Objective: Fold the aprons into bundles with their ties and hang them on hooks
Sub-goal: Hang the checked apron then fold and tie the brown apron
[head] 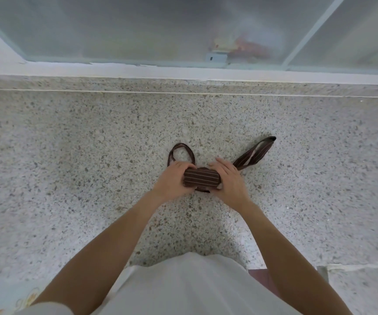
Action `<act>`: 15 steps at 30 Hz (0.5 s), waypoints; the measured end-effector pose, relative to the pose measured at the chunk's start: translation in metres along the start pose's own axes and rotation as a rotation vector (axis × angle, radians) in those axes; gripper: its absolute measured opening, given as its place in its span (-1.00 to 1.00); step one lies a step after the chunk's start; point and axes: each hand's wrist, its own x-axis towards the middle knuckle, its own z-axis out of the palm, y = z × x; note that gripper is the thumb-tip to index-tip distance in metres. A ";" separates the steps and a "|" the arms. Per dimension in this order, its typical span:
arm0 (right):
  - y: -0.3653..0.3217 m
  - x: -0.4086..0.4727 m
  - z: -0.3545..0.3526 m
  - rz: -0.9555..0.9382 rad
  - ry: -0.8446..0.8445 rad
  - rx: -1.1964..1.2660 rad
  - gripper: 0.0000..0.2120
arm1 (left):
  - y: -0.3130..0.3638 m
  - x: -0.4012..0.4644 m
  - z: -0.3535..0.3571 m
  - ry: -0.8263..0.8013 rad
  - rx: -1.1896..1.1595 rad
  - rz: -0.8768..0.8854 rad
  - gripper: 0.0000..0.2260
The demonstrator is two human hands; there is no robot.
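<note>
The apron (202, 177) is down to a tight brown, pin-striped roll, lying crosswise on the speckled stone bench (69, 155) in front of the person. The left hand (172, 179) cups one end of the roll and the right hand (228, 180) cups the other, fingers (179, 165) curled over the top and closed on the cloth, pressing it together. So the folding looks nearly finished.

What is left is the tying and the hanging. One tie (180, 151) loops loose on the bench behind the left hand, and a wider striped strap (255, 153) trails off behind the right, neither wound round the bundle yet as far as I can see. No hook shows anywhere, nor any other apron, so I cannot say how many are done.

The underside of the roll and the thumbs are hidden by the hands. A bit of dark cloth pokes out below it, possibly a loose edge. Behind the frosted window (138, 30) there is only an orange blur.
</note>
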 end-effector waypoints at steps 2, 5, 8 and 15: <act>-0.017 -0.001 -0.026 0.123 -0.040 0.250 -0.58 | 0.012 -0.003 -0.017 -0.013 -0.187 -0.022 -0.59; -0.043 -0.002 -0.061 0.242 -0.021 0.516 -0.52 | 0.039 -0.009 -0.033 0.053 -0.551 -0.039 -0.56; -0.064 -0.003 -0.079 0.356 0.202 0.769 -0.62 | 0.058 -0.016 -0.037 0.137 -0.864 -0.056 -0.67; -0.061 -0.024 -0.084 0.639 0.519 1.145 -0.79 | 0.047 -0.061 -0.037 0.132 -0.409 -0.143 -0.82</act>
